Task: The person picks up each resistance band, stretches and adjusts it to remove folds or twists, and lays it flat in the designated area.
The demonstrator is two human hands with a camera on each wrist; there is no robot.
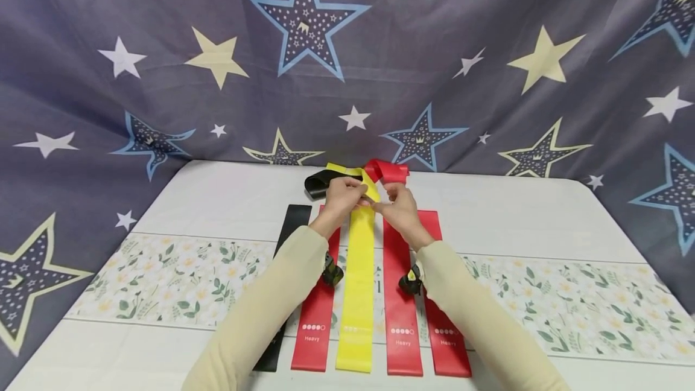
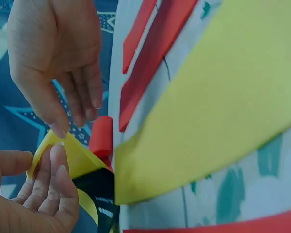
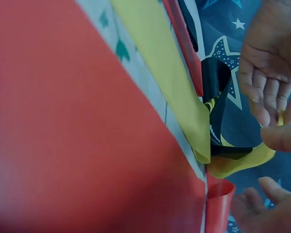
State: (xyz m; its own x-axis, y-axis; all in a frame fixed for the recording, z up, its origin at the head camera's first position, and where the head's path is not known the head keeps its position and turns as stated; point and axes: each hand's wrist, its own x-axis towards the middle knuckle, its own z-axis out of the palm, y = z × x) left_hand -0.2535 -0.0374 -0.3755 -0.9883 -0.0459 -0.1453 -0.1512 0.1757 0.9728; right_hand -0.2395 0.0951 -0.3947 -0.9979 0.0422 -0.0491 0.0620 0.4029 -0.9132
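My left hand (image 1: 342,197) (image 2: 36,194) pinches a loose yellow band (image 2: 80,160) (image 3: 233,165), thumb on one side and curled fingers on the other. The right hand (image 1: 400,207) (image 2: 58,53) is close beside it, its thumb touching the band's upper edge and its other fingers apart from it. A loose black band (image 1: 317,184) (image 2: 99,194) (image 3: 216,80) overlaps the yellow one; whether they are looped together I cannot tell. Just behind the right hand lies a loose red band (image 1: 387,171) (image 2: 102,136) (image 3: 219,206).
Flat on the white table (image 1: 516,216) lie a black band (image 1: 295,222), a red one (image 1: 312,330), a yellow one (image 1: 355,294) and two more red ones (image 1: 402,318) (image 1: 447,336), side by side below the hands. A star-patterned cloth (image 1: 326,101) hangs behind the table.
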